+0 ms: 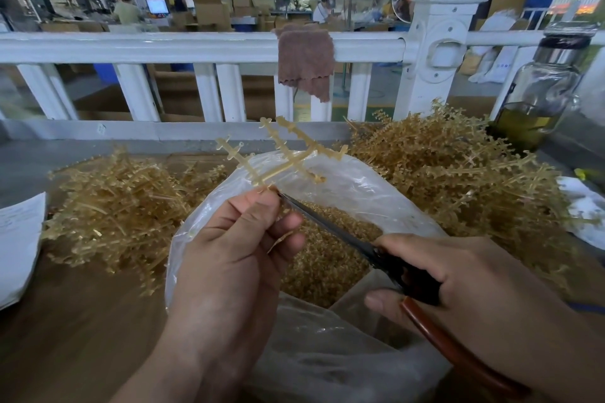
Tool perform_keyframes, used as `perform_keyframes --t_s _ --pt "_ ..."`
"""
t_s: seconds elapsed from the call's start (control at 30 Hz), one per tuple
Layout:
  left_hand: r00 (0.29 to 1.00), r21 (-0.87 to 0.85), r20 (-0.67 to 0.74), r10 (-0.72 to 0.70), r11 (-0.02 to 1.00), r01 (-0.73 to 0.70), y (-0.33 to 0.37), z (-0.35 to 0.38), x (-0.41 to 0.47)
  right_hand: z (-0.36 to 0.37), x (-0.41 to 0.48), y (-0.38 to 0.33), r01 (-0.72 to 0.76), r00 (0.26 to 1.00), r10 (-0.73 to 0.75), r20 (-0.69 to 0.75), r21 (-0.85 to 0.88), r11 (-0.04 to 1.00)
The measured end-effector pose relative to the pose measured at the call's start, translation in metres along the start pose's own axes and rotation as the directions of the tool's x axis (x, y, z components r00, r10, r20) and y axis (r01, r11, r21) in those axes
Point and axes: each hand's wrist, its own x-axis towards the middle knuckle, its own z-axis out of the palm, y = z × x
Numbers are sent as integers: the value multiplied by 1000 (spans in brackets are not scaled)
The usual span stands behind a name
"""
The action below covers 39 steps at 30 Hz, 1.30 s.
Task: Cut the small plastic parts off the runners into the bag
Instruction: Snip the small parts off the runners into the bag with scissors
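Left hand (229, 249) pinches a runner (291, 167) slanting up and away from its fingertips; right hand (465, 275) grips scissors (327, 222), tips at those fingertips, over the bag (360, 186).

Left hand (235, 249) raised, back toward the camera, fingers curled, pinching a runner (248, 170) at their tips. Right hand (458, 278) sits lower, wrapped round the scissors (330, 226), thumb underneath.
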Motion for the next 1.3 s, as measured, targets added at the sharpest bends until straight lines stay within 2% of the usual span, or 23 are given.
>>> perform_keyframes --t_s 0.5,0.93,1.3 --pt "1000 32 0 8 999 -8 0 3 -2 5 0 0 52 998 -53 -36 -29 998" --pt "1000 28 -9 20 999 -20 -1 4 -1 4 1 -4 19 998 -21 -56 -25 999" --pt "1000 6 -22 8 1000 -8 -1 5 -2 6 2 -3 41 999 -41 -15 -19 999"
